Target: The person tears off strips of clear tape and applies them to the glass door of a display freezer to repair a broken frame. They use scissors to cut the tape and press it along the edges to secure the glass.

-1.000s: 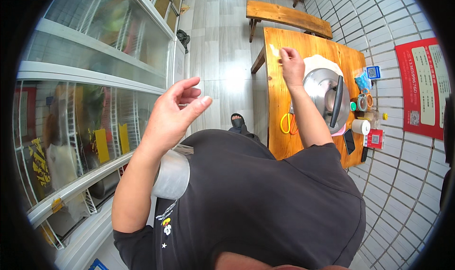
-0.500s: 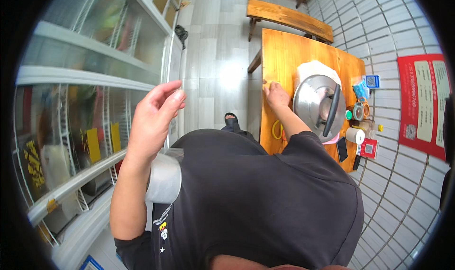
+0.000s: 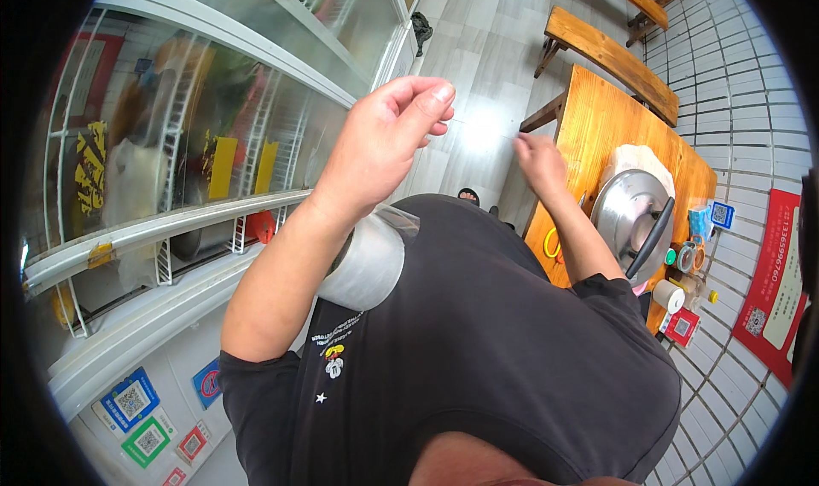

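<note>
My left hand (image 3: pixel 388 136) is raised in front of the glass-doored cabinet, its fingers curled in and the thumb against them. Nothing shows in its grip. Between my left forearm and my dark shirt sits a roll of clear plastic film (image 3: pixel 368 266), with a loose flap near its top. What supports the roll is hidden. My right hand (image 3: pixel 543 169) hovers just left of the wooden table (image 3: pixel 589 111), fingers folded in and nothing seen in them. A large round metal lid with a black handle (image 3: pixel 631 217) lies on the table beyond my right forearm.
Yellow-handled scissors (image 3: pixel 552 244) lie near my right forearm. Jars, a white paper roll (image 3: pixel 668 296) and code cards line the table's wall side. A wooden bench (image 3: pixel 610 55) stands beyond. The glass cabinet (image 3: pixel 230 136) fills the left side, above a white panel with code stickers.
The view has swung left, bringing the sticker panel into sight. My right hand has come off the table edge. My left hand's fingers have drawn closer together.
</note>
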Tool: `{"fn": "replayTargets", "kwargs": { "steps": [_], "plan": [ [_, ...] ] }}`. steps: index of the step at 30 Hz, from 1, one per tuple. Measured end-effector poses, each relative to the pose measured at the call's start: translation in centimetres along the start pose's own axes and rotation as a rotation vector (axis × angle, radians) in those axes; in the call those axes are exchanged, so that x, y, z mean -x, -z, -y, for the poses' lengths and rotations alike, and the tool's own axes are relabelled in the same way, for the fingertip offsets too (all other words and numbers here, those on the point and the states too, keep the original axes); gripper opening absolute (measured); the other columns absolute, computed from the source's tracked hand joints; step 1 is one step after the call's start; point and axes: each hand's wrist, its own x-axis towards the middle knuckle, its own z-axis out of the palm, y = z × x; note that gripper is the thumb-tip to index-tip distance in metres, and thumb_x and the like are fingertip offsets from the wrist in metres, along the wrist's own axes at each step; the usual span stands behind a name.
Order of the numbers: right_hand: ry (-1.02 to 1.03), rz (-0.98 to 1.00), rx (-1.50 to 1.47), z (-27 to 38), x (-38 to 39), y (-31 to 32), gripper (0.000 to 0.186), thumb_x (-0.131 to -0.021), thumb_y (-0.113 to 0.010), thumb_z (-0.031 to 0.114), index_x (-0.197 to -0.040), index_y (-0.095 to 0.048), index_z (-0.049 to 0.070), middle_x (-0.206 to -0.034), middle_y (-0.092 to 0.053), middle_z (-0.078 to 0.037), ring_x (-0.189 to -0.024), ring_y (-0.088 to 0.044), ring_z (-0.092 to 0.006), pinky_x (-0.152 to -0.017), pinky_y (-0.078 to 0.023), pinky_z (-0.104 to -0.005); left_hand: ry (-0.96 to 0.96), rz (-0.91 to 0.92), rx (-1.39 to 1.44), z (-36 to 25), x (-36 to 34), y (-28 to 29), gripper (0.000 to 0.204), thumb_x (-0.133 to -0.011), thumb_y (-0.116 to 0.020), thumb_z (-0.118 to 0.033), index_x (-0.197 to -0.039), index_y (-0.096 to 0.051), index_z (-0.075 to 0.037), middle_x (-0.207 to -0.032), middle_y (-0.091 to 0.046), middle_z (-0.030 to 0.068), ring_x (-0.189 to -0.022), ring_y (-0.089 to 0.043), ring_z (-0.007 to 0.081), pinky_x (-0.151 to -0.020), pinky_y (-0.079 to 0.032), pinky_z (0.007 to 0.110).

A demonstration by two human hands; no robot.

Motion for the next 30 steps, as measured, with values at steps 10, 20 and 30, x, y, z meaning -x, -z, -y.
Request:
{"fn": "replayTargets", "kwargs": {
  "steps": [10, 20, 30],
  "plan": [
    [0.424, 1.366, -0.975, 21.1, 2.2, 6.6, 0.057, -0.107, -0.039, 0.046, -0.127, -0.064, -0.002, -0.117, -0.069, -0.011, -0.118, -0.060, -0.0201, -0.108, -0.041, -0.0325, -0.046, -0.031, 0.035, -0.3, 1.4, 1.1, 0.047, -0.103, -0.053, -0.041, -0.123, -0.064, 0.000, -0.103, -0.070, 0.0082, -0.094, -0.064, 0.0133, -0.084, -0.049, 0.027],
    [0.311, 1.407, -1.043, 21.9, 3.2, 7.4, 0.036, -0.104, -0.056, 0.034, -0.114, -0.068, 0.001, -0.104, -0.068, -0.004, -0.105, -0.061, -0.0118, -0.096, -0.047, -0.0281, -0.093, -0.113, 0.119, 0.3, 3.0, 3.2, 0.050, -0.100, -0.057, -0.045, -0.112, -0.068, 0.002, -0.092, -0.069, 0.0061, -0.082, -0.061, 0.0124, -0.078, -0.050, 0.029],
    [0.228, 1.467, -1.037, 22.5, 2.5, 9.1, 0.044, -0.095, -0.050, 0.008, -0.138, -0.050, 0.003, -0.117, -0.065, -0.005, -0.091, -0.065, -0.0126, -0.091, -0.050, -0.0261, -0.118, -0.110, 0.139, 0.1, 4.2, 4.2, 0.047, -0.105, -0.051, -0.040, -0.118, -0.065, 0.003, -0.095, -0.070, 0.0076, -0.082, -0.061, 0.0101, -0.079, -0.050, 0.025]
  ]
}}
